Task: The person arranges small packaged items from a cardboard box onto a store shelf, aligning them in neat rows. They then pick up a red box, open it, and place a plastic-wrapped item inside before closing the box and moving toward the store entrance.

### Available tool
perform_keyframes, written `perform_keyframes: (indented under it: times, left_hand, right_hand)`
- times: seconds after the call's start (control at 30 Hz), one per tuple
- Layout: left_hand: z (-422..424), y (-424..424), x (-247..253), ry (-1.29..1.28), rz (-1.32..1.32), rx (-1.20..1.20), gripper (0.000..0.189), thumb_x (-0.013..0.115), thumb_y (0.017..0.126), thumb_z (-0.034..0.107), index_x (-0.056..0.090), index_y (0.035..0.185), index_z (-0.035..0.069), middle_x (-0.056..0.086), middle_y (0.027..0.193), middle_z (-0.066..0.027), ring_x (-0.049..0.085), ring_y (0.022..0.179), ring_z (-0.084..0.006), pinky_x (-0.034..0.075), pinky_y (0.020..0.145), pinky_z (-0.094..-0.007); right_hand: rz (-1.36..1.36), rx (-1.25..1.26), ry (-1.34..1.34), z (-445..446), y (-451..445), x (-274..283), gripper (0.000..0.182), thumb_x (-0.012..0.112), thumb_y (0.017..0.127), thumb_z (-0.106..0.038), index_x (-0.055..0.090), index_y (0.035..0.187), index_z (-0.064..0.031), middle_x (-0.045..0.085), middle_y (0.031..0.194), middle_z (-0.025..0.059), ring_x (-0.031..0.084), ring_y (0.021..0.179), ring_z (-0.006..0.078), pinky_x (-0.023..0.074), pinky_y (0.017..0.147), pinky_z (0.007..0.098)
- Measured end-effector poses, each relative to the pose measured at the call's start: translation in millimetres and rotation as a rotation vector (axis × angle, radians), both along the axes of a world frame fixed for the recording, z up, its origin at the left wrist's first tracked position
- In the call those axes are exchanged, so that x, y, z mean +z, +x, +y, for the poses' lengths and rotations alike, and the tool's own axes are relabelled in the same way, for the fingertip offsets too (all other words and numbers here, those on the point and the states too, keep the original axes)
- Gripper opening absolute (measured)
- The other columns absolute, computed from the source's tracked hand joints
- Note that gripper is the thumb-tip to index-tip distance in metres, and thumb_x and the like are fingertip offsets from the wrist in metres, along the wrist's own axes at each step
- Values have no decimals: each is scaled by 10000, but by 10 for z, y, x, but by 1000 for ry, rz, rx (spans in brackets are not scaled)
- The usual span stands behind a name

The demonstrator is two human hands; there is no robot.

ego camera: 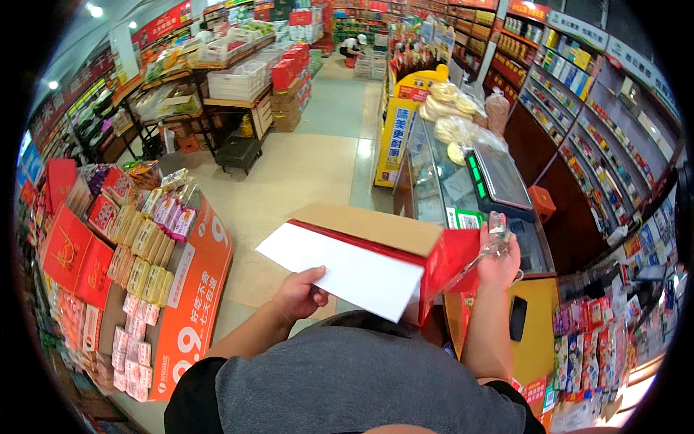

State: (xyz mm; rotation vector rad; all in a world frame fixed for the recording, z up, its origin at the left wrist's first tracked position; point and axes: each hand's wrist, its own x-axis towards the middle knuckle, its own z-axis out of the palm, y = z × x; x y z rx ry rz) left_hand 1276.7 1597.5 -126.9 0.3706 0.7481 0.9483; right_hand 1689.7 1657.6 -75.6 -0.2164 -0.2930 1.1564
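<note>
My left hand [303, 293] pinches the lower edge of a white flap [347, 266] on a cardboard box [371, 228]. This box is held tilted in front of my body, with brown board along its upper side and glossy red on its right end. My right hand [500, 263] is raised palm up beyond the red end. Its fingers hold a clear, shiny plastic item [497, 236]; glare hides its exact shape. A thin clear strip runs from it down towards the box. What lies inside the box is hidden.
A glass counter [428, 173] at right bears a weighing scale [501, 176] and bagged food [452, 119]. A phone [518, 319] lies on a yellow tabletop [534, 352]. An orange display stand [190, 304] with packaged sweets is at left. A black stool [238, 153] and a crouching person [355, 48] are farther off.
</note>
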Motion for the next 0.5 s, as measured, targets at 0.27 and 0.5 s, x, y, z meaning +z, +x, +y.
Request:
perform_keyframes:
  times: [0.27,0.5]
  left_hand:
    - [18,-11,170,123,144,4,270,630,924,243,559,1112,62,600,821,-68,481,553,-143,365,455,-262]
    - [139,-324,122,118,107,47,244,619,931,225,572,1092,48,613,844,-67,502,582,-144,383,461,-257]
  right_hand:
    - [-608,41,157,308,-500,-89,191,472,1030,-212,550,971,-47,606,1212,199,531,1229,373,386,1087,491]
    - [-770,489,164,360,-679,-31,176,539,983,-221,543,938,-51,602,789,108,557,635,207,457,622,340]
